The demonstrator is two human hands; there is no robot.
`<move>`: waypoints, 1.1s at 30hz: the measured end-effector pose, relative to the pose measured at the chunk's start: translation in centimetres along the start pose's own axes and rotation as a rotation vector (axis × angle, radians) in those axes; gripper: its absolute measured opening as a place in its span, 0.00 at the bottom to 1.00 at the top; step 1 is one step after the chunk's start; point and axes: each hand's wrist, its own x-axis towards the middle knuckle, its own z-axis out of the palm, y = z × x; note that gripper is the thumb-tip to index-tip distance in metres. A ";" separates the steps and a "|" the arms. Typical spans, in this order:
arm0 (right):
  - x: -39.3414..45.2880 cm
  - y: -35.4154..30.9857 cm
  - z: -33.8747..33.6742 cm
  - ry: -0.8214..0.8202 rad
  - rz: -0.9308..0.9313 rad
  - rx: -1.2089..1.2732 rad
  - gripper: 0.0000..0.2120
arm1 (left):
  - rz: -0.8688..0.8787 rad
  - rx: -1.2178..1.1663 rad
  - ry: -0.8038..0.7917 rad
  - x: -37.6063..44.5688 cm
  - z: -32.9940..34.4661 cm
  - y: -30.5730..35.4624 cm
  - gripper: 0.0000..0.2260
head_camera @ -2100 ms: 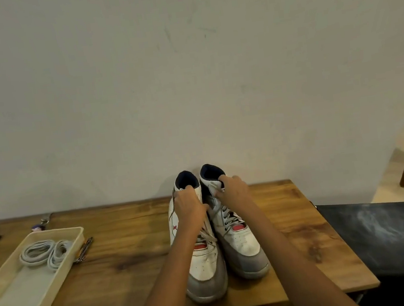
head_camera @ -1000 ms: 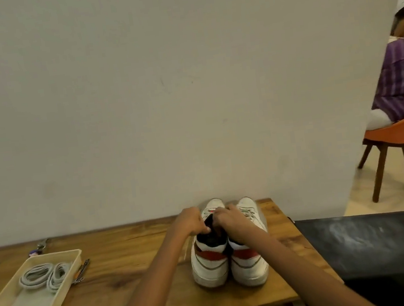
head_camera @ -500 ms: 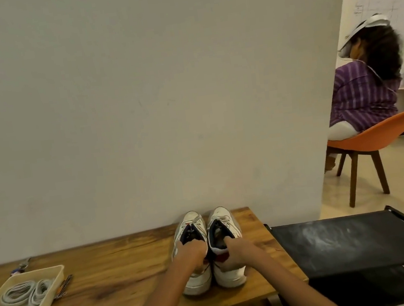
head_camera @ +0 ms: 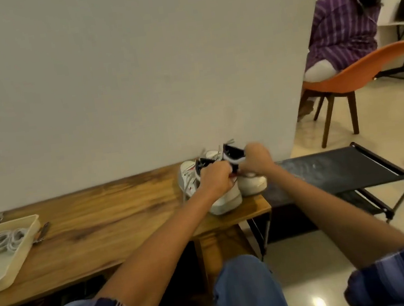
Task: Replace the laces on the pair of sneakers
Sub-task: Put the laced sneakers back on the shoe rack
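Two white sneakers stand side by side at the right end of the wooden table, heels toward me. My left hand grips the heel collar of the left sneaker. My right hand grips the heel collar of the right sneaker, which is lifted and tilted. Loose lace ends stick up behind the shoes. Coiled white replacement laces lie in a cream tray at the table's left.
Small metal tools lie beside the tray. A black fabric rack stands right of the table. Farther right a person sits on an orange chair. The wall runs close behind the shoes.
The sneakers were turned round so the heels face me, then slid toward the table's right end. The camera dropped lower and swung right; both hands kept hold of the shoes.
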 end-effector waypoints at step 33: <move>2.4 20.3 1.9 -0.195 0.506 -0.202 0.29 | 0.220 -0.117 -0.097 10.8 13.1 12.6 0.18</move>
